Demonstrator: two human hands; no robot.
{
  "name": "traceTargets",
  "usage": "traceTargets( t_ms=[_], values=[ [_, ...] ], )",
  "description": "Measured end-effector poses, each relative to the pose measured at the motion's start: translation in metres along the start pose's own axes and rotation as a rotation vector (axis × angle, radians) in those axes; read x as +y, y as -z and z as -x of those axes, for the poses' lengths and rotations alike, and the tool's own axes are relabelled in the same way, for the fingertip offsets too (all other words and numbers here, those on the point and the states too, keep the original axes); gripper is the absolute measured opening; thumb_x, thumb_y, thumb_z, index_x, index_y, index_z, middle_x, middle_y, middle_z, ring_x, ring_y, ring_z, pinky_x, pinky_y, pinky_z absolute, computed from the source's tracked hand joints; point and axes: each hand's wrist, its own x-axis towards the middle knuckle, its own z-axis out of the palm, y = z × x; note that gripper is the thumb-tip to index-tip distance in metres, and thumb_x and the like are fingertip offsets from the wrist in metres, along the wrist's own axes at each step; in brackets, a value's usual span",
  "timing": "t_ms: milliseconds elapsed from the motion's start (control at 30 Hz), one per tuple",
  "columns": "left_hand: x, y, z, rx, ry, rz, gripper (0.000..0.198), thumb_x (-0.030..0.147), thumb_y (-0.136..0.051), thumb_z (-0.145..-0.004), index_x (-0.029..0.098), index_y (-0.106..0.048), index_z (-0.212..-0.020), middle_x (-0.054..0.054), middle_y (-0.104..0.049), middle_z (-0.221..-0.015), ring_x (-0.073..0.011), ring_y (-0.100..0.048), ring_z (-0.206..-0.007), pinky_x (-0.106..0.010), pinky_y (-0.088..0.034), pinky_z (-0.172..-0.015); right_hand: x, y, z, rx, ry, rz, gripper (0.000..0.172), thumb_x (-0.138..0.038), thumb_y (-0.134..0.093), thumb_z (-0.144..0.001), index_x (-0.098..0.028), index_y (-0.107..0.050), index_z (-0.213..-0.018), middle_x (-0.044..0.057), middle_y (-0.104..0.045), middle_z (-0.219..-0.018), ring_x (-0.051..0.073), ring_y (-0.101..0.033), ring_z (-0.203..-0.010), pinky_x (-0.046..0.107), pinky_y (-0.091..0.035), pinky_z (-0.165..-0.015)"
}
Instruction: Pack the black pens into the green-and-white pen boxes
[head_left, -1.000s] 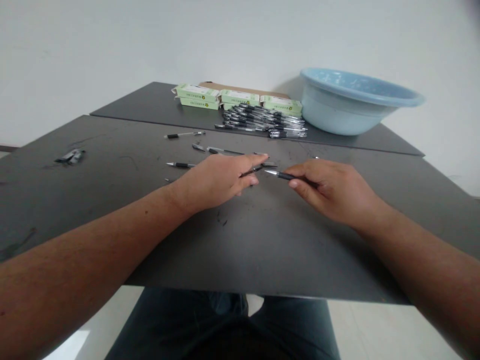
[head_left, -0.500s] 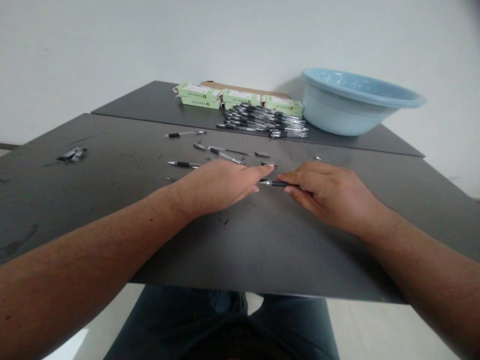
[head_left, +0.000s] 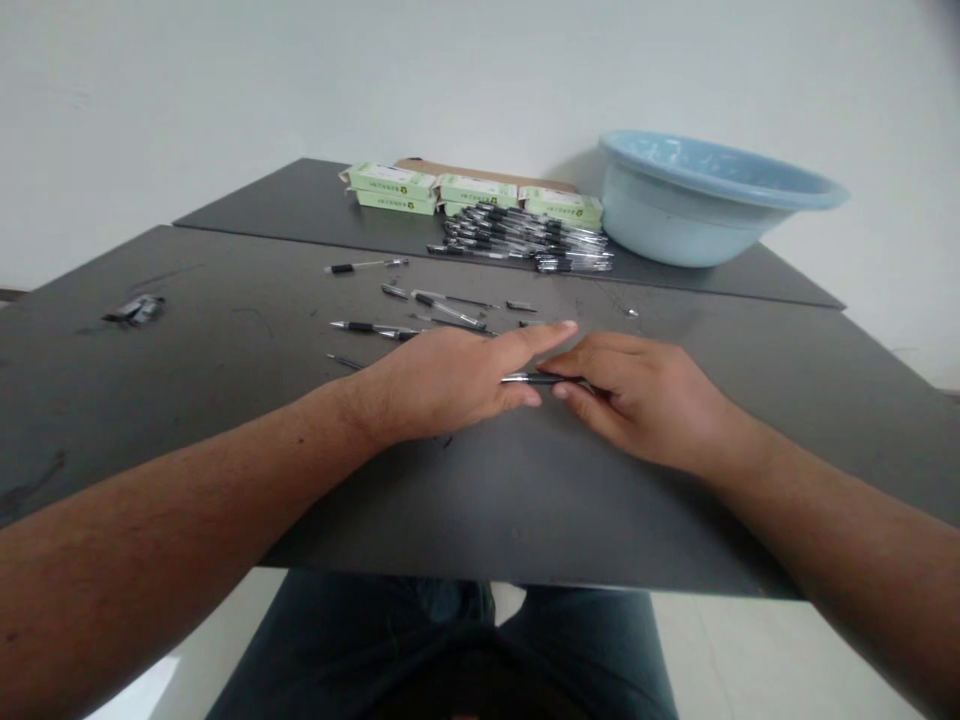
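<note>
A pen (head_left: 541,379) with a dark grip and a silvery tip lies level just above the table, its tip pointing left. My right hand (head_left: 637,400) is closed on it, thumb and fingertips pinching the dark part. My left hand (head_left: 457,380) reaches in from the left, forefinger stretched out and thumb apart below it. The tip sits in the gap between them; whether it touches is unclear, and the other left fingers are hidden. Beyond the left hand lie pens without caps (head_left: 364,328), a clear barrel with black grip (head_left: 450,311) and a loose black cap (head_left: 519,306).
A heap of pens (head_left: 525,235) lies at the back before stacked green boxes (head_left: 394,190). A large pale blue basin (head_left: 690,215) stands at the back right. Crumpled dark scrap (head_left: 139,310) lies on the grey table (head_left: 517,510) at the left.
My left thumb and forefinger have spread apart and moved right, around the pen's tip. My right hand has shifted slightly left and nearer to me with the pen.
</note>
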Motion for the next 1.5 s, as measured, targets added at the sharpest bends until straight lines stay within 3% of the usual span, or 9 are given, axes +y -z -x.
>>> traceTargets(
  t_ms=[267,433,533,667,800,1000,1167,1300,1500],
  values=[
    [-0.004,-0.012,0.003,0.097,-0.145,0.263,0.071,0.054,-0.053,-0.112,0.023,-0.035,-0.174,-0.012,-0.059,-0.166,-0.0268,-0.065,-0.146,-0.036,-0.054,-0.119,-0.01,-0.01,-0.002,0.059,0.0,-0.129,0.019,-0.018,-0.061,-0.104,-0.016,-0.077,-0.114,0.008,-0.084,-0.106,0.021,-0.081,-0.096,0.031,-0.063,-0.087],
    [-0.002,-0.015,0.005,0.104,-0.156,0.291,0.067,0.058,-0.046,-0.113,0.025,-0.04,-0.172,-0.01,-0.069,-0.155,-0.0268,-0.078,-0.124,-0.036,-0.061,-0.104,-0.013,-0.015,-0.005,0.082,0.012,-0.152,0.017,-0.015,-0.062,-0.102,-0.016,-0.078,-0.109,0.008,-0.084,-0.1,0.019,-0.081,-0.089,0.028,-0.063,-0.082],
    [-0.006,-0.012,0.007,0.114,-0.134,0.264,0.075,0.064,-0.05,-0.11,0.023,-0.039,-0.172,-0.009,-0.084,-0.121,-0.023,-0.081,-0.088,-0.031,-0.059,-0.077,-0.013,-0.018,-0.006,0.041,-0.02,-0.194,0.017,-0.015,-0.061,-0.103,-0.017,-0.077,-0.109,0.007,-0.084,-0.1,0.019,-0.08,-0.09,0.029,-0.063,-0.082],
    [-0.021,-0.007,0.009,0.23,-0.064,0.287,0.106,0.081,-0.062,-0.095,0.015,-0.034,-0.173,0.001,-0.073,-0.079,-0.0184,-0.067,-0.063,-0.027,-0.046,-0.06,-0.003,-0.016,-0.005,0.0,-0.073,-0.164,0.02,-0.019,-0.059,-0.106,-0.018,-0.077,-0.114,0.007,-0.083,-0.098,0.019,-0.079,-0.088,0.03,-0.062,-0.081],
    [-0.033,-0.003,0.01,0.328,0.056,0.29,0.088,0.068,-0.059,-0.102,0.012,-0.042,-0.167,0.001,-0.071,-0.079,-0.0173,-0.065,-0.065,-0.028,-0.045,-0.064,0.036,-0.009,-0.009,-0.024,-0.212,-0.002,0.027,-0.023,-0.055,-0.107,-0.019,-0.079,-0.12,0.01,-0.083,-0.105,0.023,-0.078,-0.096,0.035,-0.061,-0.089],
    [-0.034,-0.004,0.007,0.305,0.035,0.189,0.064,0.061,-0.052,-0.105,0.014,-0.065,-0.147,-0.003,-0.075,-0.08,-0.0189,-0.064,-0.063,-0.031,-0.041,-0.063,0.142,-0.007,-0.052,-0.146,-0.54,0.372,0.042,-0.024,-0.051,-0.105,-0.016,-0.079,-0.136,0.017,-0.079,-0.131,0.029,-0.071,-0.126,0.038,-0.051,-0.115],
    [-0.044,-0.003,0.007,0.309,0.068,0.141,0.06,0.059,-0.051,-0.106,0.017,-0.065,-0.147,-0.007,-0.081,-0.094,-0.0233,-0.074,-0.076,-0.033,-0.047,-0.068,0.211,-0.018,-0.091,-0.173,-0.677,0.456,0.046,-0.023,-0.048,-0.105,-0.014,-0.079,-0.139,0.021,-0.076,-0.136,0.031,-0.071,-0.125,0.04,-0.051,-0.114],
    [-0.053,-0.001,0.008,0.301,0.121,0.107,0.058,0.057,-0.05,-0.107,0.018,-0.065,-0.147,-0.011,-0.084,-0.107,-0.0304,-0.08,-0.098,-0.037,-0.053,-0.079,0.237,-0.032,-0.111,-0.189,-0.717,0.487,0.046,-0.024,-0.05,-0.105,-0.017,-0.079,-0.14,0.02,-0.076,-0.14,0.03,-0.071,-0.127,0.038,-0.05,-0.114],
    [-0.056,0.0,0.008,0.314,0.143,0.078,0.053,0.052,-0.051,-0.107,0.018,-0.066,-0.145,-0.011,-0.084,-0.113,-0.0287,-0.08,-0.097,-0.037,-0.057,-0.083,0.245,-0.045,-0.123,-0.21,-0.693,0.482,0.042,-0.022,-0.054,-0.103,-0.016,-0.082,-0.133,0.022,-0.077,-0.137,0.03,-0.071,-0.124,0.042,-0.05,-0.114]
  ],
)
